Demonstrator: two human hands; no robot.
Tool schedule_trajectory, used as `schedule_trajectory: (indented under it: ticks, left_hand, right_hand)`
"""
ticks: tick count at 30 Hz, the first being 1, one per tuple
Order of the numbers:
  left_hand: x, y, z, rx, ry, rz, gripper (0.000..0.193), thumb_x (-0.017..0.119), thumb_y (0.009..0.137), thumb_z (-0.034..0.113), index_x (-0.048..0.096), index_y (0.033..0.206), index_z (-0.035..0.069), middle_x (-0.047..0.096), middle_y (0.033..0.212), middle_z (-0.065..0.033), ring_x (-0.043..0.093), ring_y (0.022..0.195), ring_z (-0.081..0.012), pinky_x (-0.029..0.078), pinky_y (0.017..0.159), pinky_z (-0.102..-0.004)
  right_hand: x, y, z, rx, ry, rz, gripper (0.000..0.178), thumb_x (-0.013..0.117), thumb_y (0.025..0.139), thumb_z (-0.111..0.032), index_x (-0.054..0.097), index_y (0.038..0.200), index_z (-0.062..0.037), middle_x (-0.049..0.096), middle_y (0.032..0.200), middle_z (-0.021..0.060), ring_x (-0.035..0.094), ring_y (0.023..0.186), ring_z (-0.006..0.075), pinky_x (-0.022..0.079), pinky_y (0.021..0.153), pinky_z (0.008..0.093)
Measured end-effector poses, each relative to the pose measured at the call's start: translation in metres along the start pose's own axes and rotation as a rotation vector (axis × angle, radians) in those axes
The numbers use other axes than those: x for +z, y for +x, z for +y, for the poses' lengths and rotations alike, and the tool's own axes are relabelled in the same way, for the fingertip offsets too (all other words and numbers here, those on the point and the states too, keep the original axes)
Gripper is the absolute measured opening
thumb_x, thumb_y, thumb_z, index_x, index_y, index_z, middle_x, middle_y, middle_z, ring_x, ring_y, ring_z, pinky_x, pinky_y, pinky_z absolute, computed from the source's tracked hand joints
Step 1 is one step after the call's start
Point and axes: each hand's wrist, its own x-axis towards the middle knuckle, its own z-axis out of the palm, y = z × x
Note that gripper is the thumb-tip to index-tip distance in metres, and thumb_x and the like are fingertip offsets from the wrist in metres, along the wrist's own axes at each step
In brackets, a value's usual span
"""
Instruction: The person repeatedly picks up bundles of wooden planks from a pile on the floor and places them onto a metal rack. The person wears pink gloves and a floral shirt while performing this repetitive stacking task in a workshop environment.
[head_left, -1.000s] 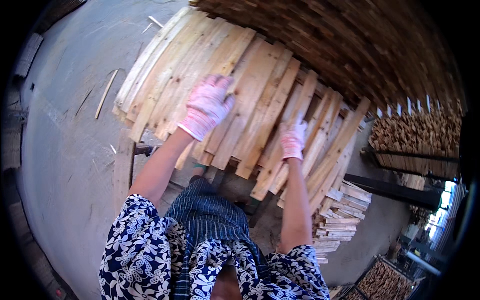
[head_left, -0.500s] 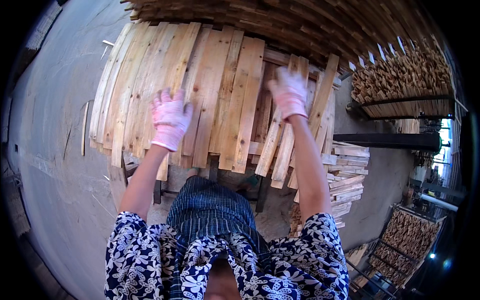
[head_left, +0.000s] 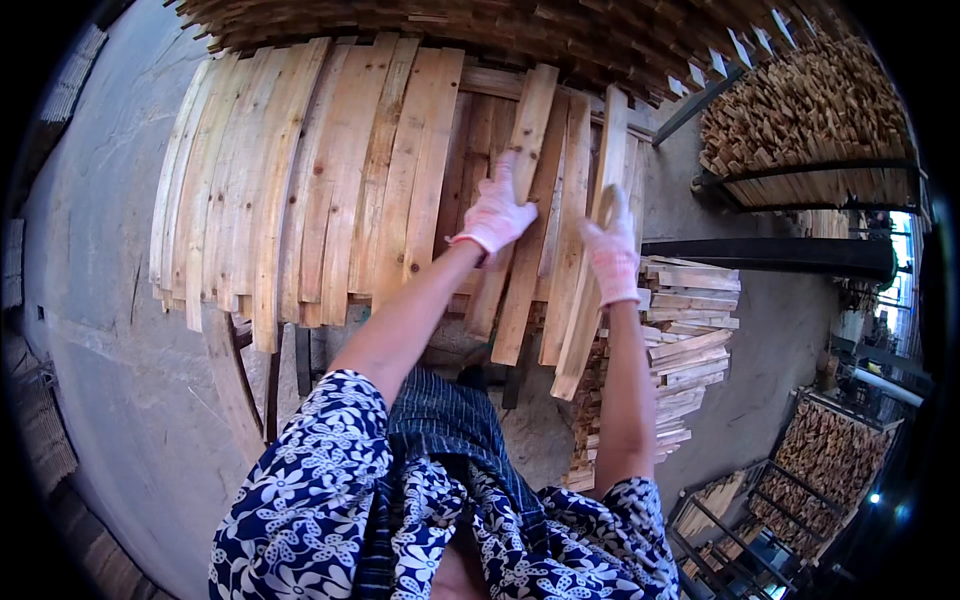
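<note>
Both my hands wear pale pink-and-white gloves. My left hand [head_left: 497, 212] lies over a knotty plank [head_left: 532, 110], its fingers stretched out and the thumb apart. At the right end of the row, my right hand [head_left: 612, 255] rests against the right edge of a long, slightly slanted plank [head_left: 580, 325]; its fingers point away from me and the thumb is spread. Between the two hands lies another loose plank [head_left: 570, 190]. To the left, light wooden boards [head_left: 335, 180] lie side by side in a close row with uneven ends.
A large dark stack of timber [head_left: 400, 22] rises beyond the boards. Short wood pieces [head_left: 690, 330] are piled at the right, near a black beam [head_left: 770, 252]. Racks of sticks [head_left: 810, 120] stand farther right. Grey concrete floor [head_left: 90, 270] spreads on the left.
My left hand has moved right, from the laid boards to a loose plank. My right hand has shifted to the rightmost plank, which is now less slanted. The loose planks have been spread apart.
</note>
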Motion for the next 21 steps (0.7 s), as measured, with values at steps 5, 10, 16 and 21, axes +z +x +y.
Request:
schedule_trajectory:
  ticks: [5,10,16,21]
  left_hand:
    - [-0.003,0.000,-0.014,-0.034,0.139,0.146,0.098,0.069,0.086,0.033,0.010,0.163,0.017,0.039,0.153,-0.0283,0.053,0.131,-0.0469,0.043,0.111,-0.0501]
    - [0.003,0.007,-0.013,0.100,0.773,0.301,0.067,0.055,0.096,0.029,0.032,0.155,0.009,0.037,0.155,-0.0245,0.044,0.138,-0.0440,0.034,0.112,-0.0610]
    - [-0.029,0.008,-0.042,0.319,0.782,0.466,0.067,0.060,0.087,0.032,0.043,0.147,0.005,0.035,0.156,-0.0229,0.029,0.147,-0.0429,0.021,0.118,-0.0650]
    - [-0.044,0.010,-0.065,0.416,0.674,0.473,0.068,0.063,0.085,0.037,0.047,0.144,0.007,0.037,0.154,-0.0239,0.030,0.147,-0.0433,0.019,0.120,-0.0635]
  right_hand:
    - [0.056,-0.014,0.015,0.101,-0.124,-0.025,0.086,0.075,0.083,-0.019,0.029,0.156,-0.0119,0.039,0.149,0.0241,0.050,0.130,0.0436,0.043,0.110,0.0421]
    - [0.038,-0.008,0.004,0.064,-0.023,-0.062,0.092,0.076,0.082,-0.019,0.025,0.159,-0.0169,0.044,0.141,0.0271,0.055,0.125,0.0438,0.048,0.105,0.0440]
    - [0.090,-0.021,-0.033,0.121,-0.143,0.003,0.094,0.074,0.083,-0.022,0.021,0.161,-0.0159,0.040,0.144,0.0311,0.054,0.126,0.0481,0.049,0.104,0.0456]
    - [0.108,-0.014,-0.040,-0.003,0.089,0.001,0.086,0.072,0.084,-0.017,0.027,0.158,-0.0155,0.040,0.143,0.0336,0.054,0.123,0.0523,0.050,0.101,0.0500]
